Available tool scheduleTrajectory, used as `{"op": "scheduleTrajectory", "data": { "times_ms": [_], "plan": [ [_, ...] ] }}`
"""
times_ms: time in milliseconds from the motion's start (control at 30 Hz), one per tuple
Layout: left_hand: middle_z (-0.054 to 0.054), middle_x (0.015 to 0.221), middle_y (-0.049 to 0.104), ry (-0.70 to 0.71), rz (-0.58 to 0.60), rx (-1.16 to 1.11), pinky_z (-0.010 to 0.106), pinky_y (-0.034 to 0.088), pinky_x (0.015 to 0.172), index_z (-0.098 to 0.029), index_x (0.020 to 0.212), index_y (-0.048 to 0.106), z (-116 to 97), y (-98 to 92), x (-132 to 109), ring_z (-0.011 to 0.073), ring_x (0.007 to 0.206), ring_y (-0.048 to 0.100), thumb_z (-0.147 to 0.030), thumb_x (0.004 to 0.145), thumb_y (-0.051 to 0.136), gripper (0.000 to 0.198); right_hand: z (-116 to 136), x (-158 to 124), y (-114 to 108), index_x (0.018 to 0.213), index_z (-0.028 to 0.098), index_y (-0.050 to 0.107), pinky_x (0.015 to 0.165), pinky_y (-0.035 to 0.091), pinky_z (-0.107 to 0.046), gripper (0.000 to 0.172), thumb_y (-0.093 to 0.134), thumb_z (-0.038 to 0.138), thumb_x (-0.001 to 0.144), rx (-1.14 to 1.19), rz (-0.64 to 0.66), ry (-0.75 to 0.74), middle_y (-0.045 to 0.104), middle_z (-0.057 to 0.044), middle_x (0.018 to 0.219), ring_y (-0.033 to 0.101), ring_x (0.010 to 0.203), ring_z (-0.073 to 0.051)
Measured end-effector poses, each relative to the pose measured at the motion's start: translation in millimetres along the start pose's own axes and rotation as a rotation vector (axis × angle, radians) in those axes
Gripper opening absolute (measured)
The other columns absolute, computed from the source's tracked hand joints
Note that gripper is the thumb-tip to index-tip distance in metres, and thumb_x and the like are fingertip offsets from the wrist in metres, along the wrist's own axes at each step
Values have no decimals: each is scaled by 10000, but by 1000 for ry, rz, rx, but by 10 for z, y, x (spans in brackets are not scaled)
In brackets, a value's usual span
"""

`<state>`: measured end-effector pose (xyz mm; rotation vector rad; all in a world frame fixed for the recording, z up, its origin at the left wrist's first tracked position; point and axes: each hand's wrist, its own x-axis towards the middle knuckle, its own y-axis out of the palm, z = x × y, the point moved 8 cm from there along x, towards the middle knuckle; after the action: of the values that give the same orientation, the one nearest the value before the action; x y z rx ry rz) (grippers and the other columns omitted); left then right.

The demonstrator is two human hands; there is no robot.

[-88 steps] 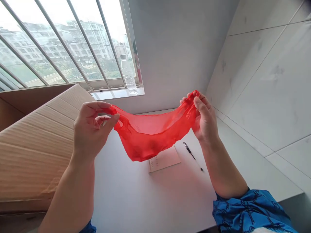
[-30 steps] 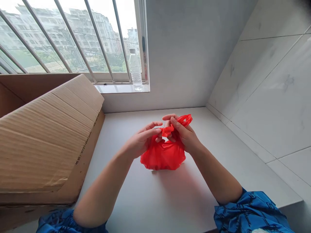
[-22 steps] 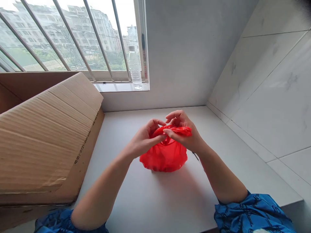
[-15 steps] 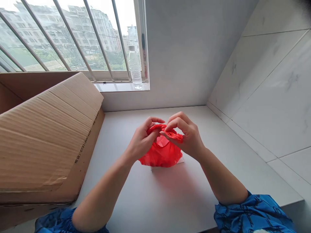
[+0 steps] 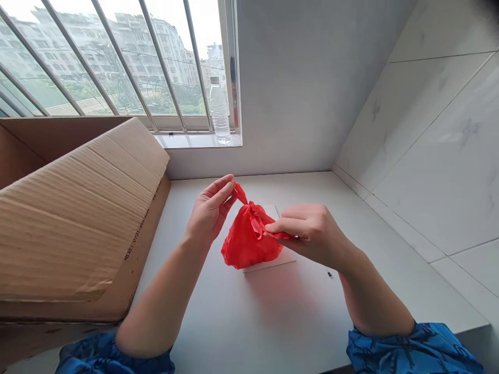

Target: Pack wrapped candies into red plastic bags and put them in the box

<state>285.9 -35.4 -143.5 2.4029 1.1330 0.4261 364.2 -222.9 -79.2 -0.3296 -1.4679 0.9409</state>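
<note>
A red plastic bag (image 5: 247, 240) sits bunched on the white counter (image 5: 273, 317), its two handles crossed in a knot at the top. My left hand (image 5: 208, 213) pinches one handle and holds it up and to the left. My right hand (image 5: 312, 231) pinches the other handle and draws it to the right. A white notepad (image 5: 283, 257) lies partly under the bag.
A large open cardboard box (image 5: 74, 218) fills the left side, its flap leaning over the counter. A clear water bottle (image 5: 219, 109) stands on the windowsill by the barred window. Tiled wall runs along the right. A pen tip (image 5: 329, 274) shows past my right wrist.
The bag went from stretched in the air to resting bunched on the counter. My hands crossed its handles and have now moved apart, tightening the knot.
</note>
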Motion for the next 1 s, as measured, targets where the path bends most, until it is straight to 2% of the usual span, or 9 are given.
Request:
{"op": "scheduleTrajectory", "data": {
  "times_ms": [233,400,500,600,667,733,833,933,1000],
  "plan": [
    [9,823,705,19,-318,-157,207,540,782,-184,923,698,47,-679,382,78,752,674,-23,792,700,208,135,-124,-57,675,211,591,521,239,-278,280,518,161,941,-9,266,26,497,30,565,335,509,-105],
    [-22,792,680,13,-399,-166,225,528,802,-199,898,630,162,-847,452,66,720,657,-18,801,693,214,62,-161,57,734,222,644,499,264,-272,219,558,175,930,122,365,116,569,35,600,415,518,-100],
    [-30,831,667,77,-266,-114,225,519,795,-216,954,646,80,-703,426,69,762,644,-75,809,708,212,-93,-145,58,956,247,706,572,419,-246,95,617,238,925,411,354,218,702,18,780,576,631,-111],
    [-17,922,665,178,-47,29,257,523,847,-259,1126,639,-122,-512,310,104,873,651,-179,816,734,334,-340,-174,67,1210,254,639,727,535,-285,323,675,325,897,757,373,320,751,-23,929,690,813,-156],
    [-3,977,666,215,22,179,316,516,926,-273,1236,588,-199,-507,188,136,938,657,-268,836,731,425,-525,-275,154,1345,243,537,806,563,-334,497,688,356,885,909,461,405,752,-58,1007,709,907,-184],
    [15,1043,665,195,17,356,393,489,1000,-287,1333,512,-166,-614,63,180,1031,653,-371,871,693,503,-748,-433,284,1404,244,476,854,568,-376,546,656,358,901,858,531,526,733,-86,1097,701,983,-205],
    [73,1230,629,65,13,666,483,423,1079,-293,1439,411,77,-786,-126,254,1248,561,-510,927,576,580,-1026,-628,465,1439,275,461,964,529,-450,554,610,335,908,477,513,656,627,-108,1327,620,1187,-259],
    [100,1429,515,-9,150,980,496,399,1099,-291,1454,417,359,-699,-303,293,1364,450,-557,944,512,583,-909,-628,753,1540,278,317,1117,421,-495,759,651,405,870,312,506,567,373,-93,1578,393,1429,-308],
    [93,1480,466,66,272,1163,484,417,1084,-291,1433,445,471,-504,-389,300,1358,448,-539,949,514,549,-709,-577,995,1586,252,183,1169,371,-477,904,654,512,860,357,496,472,268,-89,1629,280,1492,-296]
  ]
}}
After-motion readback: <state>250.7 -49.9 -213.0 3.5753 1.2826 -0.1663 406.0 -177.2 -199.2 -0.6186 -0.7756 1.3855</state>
